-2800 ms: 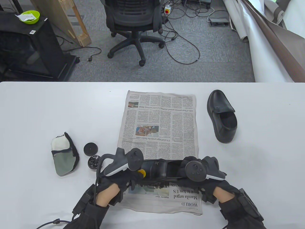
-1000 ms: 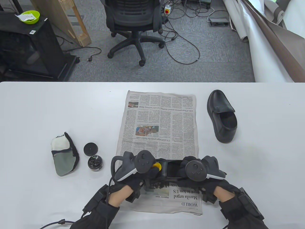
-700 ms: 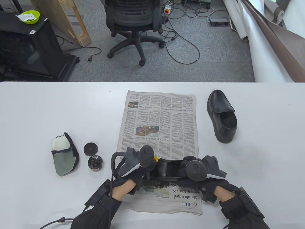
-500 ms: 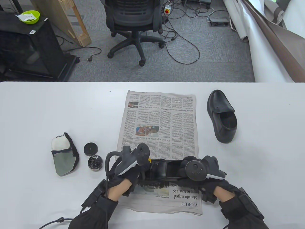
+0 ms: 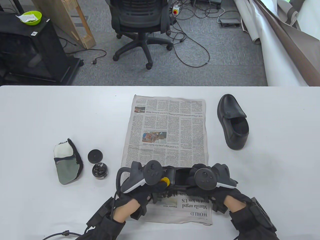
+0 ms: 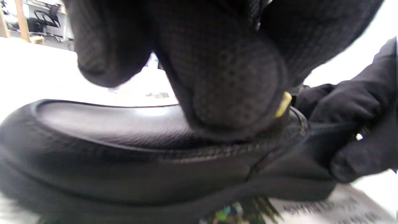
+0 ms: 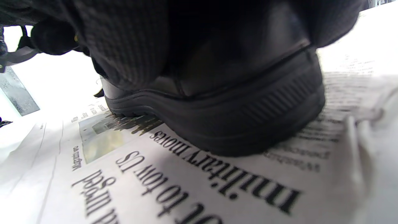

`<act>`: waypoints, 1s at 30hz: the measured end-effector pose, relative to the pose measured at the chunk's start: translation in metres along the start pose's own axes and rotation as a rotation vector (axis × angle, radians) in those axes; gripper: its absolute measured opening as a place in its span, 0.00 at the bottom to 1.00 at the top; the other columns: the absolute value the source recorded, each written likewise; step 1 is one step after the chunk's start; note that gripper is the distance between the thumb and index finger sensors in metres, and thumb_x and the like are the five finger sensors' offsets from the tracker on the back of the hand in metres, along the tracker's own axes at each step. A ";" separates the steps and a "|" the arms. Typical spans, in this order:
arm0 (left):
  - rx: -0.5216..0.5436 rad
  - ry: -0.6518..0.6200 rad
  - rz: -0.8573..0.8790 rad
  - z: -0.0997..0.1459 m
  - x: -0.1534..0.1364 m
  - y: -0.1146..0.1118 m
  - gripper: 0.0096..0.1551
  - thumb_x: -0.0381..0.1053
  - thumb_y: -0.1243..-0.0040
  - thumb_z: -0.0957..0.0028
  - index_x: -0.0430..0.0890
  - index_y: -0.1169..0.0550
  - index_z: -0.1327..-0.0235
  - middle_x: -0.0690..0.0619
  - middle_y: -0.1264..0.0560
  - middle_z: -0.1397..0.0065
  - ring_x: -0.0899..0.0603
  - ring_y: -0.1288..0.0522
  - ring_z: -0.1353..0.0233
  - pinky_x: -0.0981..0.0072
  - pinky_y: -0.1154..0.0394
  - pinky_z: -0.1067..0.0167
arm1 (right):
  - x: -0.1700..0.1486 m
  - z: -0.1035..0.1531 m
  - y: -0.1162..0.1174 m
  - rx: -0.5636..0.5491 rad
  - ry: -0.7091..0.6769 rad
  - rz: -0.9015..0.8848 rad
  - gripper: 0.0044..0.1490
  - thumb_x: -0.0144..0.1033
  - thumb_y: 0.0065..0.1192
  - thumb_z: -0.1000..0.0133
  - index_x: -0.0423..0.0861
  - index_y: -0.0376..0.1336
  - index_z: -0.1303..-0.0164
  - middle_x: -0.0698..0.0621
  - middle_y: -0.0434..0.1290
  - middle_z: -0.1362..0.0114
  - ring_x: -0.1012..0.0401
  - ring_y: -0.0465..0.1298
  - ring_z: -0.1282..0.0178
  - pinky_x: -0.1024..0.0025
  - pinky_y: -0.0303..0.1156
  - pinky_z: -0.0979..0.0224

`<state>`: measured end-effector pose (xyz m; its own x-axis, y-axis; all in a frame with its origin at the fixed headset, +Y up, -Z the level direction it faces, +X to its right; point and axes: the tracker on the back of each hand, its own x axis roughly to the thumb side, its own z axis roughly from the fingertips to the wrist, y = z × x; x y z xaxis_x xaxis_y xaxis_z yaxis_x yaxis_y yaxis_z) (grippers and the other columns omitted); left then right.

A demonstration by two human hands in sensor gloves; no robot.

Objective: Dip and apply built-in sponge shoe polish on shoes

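A black shoe (image 5: 180, 178) lies across the near end of the newspaper (image 5: 167, 130), toe to the left. My left hand (image 5: 158, 184) pinches a yellow sponge applicator (image 5: 165, 180) and presses it on the shoe's upper near the tongue. In the left wrist view the yellow sponge (image 6: 283, 104) shows under my fingers (image 6: 230, 93), against the shoe (image 6: 124, 155). My right hand (image 5: 198, 178) grips the shoe's heel end; the heel and sole (image 7: 248, 115) rest on the newspaper (image 7: 155, 174). The open polish tin (image 5: 100, 170) stands left of the paper, its lid (image 5: 95, 155) behind it.
A second black shoe (image 5: 233, 122) stands on the white table (image 5: 50, 117), right of the newspaper. A grey and white polishing mitt (image 5: 67, 162) lies at the left by the tin. Beyond the far table edge are an office chair (image 5: 140, 22) and floor cables.
My left hand has rubbed the sponge back and forth over the shoe's front and has now come back right, near the tongue. The right hand and the shoe have stayed put.
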<state>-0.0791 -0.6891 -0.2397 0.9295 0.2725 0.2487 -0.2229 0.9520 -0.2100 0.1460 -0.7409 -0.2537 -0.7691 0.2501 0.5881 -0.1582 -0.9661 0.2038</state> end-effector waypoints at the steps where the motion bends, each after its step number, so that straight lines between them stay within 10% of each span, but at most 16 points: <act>1: 0.017 0.003 0.016 -0.002 0.000 -0.001 0.25 0.61 0.24 0.58 0.52 0.17 0.50 0.51 0.10 0.54 0.62 0.09 0.70 0.63 0.13 0.57 | 0.000 0.000 0.000 0.001 -0.001 -0.001 0.23 0.56 0.73 0.60 0.59 0.75 0.57 0.56 0.74 0.44 0.40 0.68 0.26 0.44 0.68 0.27; 16: 0.153 0.136 -0.108 -0.032 -0.013 -0.011 0.26 0.62 0.24 0.58 0.51 0.17 0.52 0.51 0.10 0.57 0.62 0.10 0.72 0.63 0.12 0.59 | 0.000 0.000 0.000 -0.006 -0.015 0.000 0.23 0.56 0.72 0.60 0.59 0.75 0.57 0.56 0.75 0.44 0.40 0.68 0.26 0.44 0.68 0.28; 30: -0.102 0.102 -0.059 -0.001 -0.018 0.003 0.26 0.61 0.23 0.57 0.50 0.17 0.50 0.50 0.10 0.54 0.62 0.10 0.72 0.62 0.13 0.59 | 0.002 0.000 0.000 -0.006 0.007 0.035 0.24 0.56 0.72 0.60 0.59 0.75 0.56 0.55 0.75 0.45 0.41 0.69 0.26 0.44 0.69 0.28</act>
<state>-0.0965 -0.6917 -0.2457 0.9663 0.1958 0.1668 -0.1408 0.9454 -0.2941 0.1447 -0.7401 -0.2525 -0.7786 0.2161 0.5892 -0.1352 -0.9746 0.1788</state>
